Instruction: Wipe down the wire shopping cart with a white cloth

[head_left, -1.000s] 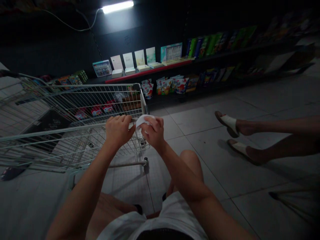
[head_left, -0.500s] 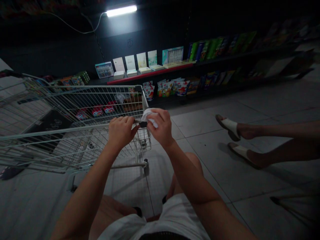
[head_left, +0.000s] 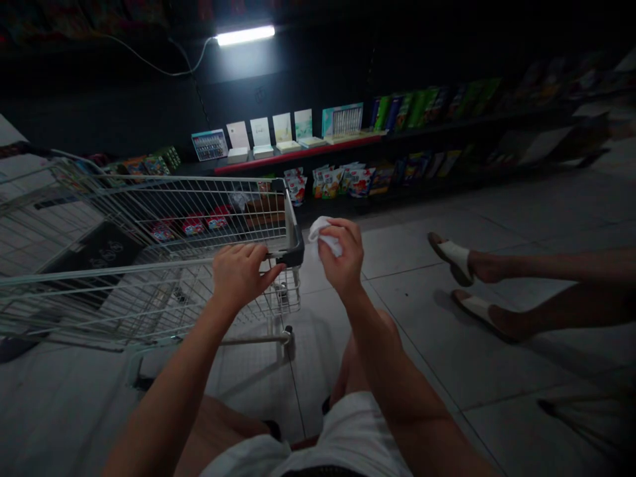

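Note:
A wire shopping cart (head_left: 163,269) stands in front of me on the left, its near end fitted with a dark plastic corner piece (head_left: 295,252). My left hand (head_left: 239,273) is closed over the cart's top rail, just left of that corner. Pinched in the fingers of my right hand (head_left: 344,255) is a crumpled white cloth or tissue (head_left: 324,230); which of the two I cannot tell. This hand is in the air to the right of the cart, apart from it.
Dark shelves behind the cart carry boxed books (head_left: 261,136), snack bags (head_left: 332,181) and green packages (head_left: 422,109). A lit tube lamp (head_left: 246,35) hangs above. At right, another person's legs in white shoes (head_left: 454,254) extend over the tiled floor (head_left: 397,291).
My right hand has come off the cart's corner and moved right with the white cloth or tissue. The dark corner piece now shows. My left hand keeps its hold on the rail.

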{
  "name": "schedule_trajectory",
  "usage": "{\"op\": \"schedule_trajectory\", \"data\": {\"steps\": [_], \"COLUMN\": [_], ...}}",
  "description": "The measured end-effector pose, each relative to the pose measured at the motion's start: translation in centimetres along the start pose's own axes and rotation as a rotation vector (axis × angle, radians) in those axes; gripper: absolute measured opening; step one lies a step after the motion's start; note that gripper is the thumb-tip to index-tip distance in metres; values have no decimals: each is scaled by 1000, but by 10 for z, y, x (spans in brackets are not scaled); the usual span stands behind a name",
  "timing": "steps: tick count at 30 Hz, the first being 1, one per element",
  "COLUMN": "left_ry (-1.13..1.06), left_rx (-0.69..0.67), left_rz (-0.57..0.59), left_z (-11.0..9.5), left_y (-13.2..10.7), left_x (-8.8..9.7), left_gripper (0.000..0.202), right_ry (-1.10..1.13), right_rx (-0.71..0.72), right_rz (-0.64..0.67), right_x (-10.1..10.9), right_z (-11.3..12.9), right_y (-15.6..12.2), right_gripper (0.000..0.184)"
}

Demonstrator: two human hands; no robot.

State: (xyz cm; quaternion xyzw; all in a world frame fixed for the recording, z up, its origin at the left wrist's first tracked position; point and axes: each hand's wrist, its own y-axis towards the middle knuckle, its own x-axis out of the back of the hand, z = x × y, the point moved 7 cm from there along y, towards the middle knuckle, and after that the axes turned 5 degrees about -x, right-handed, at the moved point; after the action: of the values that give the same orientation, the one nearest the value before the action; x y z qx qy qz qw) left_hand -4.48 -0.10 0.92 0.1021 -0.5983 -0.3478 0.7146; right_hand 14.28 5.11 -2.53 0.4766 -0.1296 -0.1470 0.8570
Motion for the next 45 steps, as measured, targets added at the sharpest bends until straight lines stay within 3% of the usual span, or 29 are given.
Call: {"op": "schedule_trajectory", "data": {"steps": [4,12,20,23,28,31,39,45], "left_ry": [1,42,-21,-34,-72,-79,-89,-93], "left_rx": [-9,-98,-167,-195,-222,-230,-239,-254], "left_rz": [-66,-251,-297,-311,-330,-334,-295,-267], "left_z": [-1,-4,-11,-14,-17,-19,-23,-12], "left_y": [-11,-34,-65,-75,-85,-89,-98,-105], "left_x": [9,35,63,74,85,88,100,109], "left_gripper": [43,39,34,36,35,33,36,50], "right_ry": [122,122,87,45,-205,-308,-415,-408], "right_rx": [128,37,320,301,142,133,210,251], "right_rz": [268,446,685,726,719,772,821,802], "right_x": [-18,-51,-28,-45,-89,-98,-74,-60], "right_z": [34,7,81,64,-7,-24,3,32], "right_y": [0,24,3,12,53,65,50,36], "right_gripper": [17,19,17,20,21,23,21,17]}}
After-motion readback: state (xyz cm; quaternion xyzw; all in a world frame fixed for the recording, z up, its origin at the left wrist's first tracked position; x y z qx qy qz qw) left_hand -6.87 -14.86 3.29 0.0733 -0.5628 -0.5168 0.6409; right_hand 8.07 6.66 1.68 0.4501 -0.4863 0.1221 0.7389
